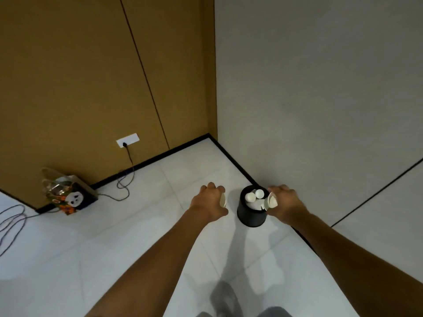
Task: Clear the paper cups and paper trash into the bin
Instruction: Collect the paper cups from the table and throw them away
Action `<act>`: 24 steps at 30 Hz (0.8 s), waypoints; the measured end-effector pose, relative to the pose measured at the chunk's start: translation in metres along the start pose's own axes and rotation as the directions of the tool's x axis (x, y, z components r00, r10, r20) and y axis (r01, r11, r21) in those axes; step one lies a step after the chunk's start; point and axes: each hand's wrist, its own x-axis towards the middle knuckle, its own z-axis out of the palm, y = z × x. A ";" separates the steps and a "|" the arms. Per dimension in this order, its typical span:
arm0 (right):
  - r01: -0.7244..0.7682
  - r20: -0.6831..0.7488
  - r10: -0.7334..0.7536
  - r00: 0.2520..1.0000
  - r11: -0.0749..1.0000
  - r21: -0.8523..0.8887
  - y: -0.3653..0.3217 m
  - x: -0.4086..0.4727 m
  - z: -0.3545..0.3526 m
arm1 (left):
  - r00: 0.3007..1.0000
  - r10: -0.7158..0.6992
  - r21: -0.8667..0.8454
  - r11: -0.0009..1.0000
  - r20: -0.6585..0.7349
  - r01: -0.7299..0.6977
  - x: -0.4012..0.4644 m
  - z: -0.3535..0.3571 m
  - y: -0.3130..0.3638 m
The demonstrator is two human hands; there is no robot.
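Observation:
A small black bin [250,216] stands on the floor by the wall corner, with white paper cups [254,195] and paper lying inside it. My left hand [209,201] hovers just left of the bin and grips a white paper cup [223,200], of which only the rim shows. My right hand [285,202] is at the bin's right rim and holds white paper cups [271,200], tilted toward the bin's opening.
A gift bag with a panda print [71,197] sits against the brown wall at left. A dark cable [124,179] runs from a wall socket [127,140] across the pale tiled floor. A grey wall rises right behind the bin. My shoe [225,298] shows at the bottom.

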 end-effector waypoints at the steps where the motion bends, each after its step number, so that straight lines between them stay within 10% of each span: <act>1: -0.017 -0.011 0.017 1.000 1.000 0.014 0.007 0.009 -0.004 | 1.000 0.019 0.002 1.000 0.012 -0.020 0.015 0.001 0.006; 24: 0.091 0.291 -0.063 0.955 0.993 -0.081 0.124 0.322 -0.054 | 0.971 -0.142 -0.243 0.952 0.192 0.187 0.303 0.052 0.103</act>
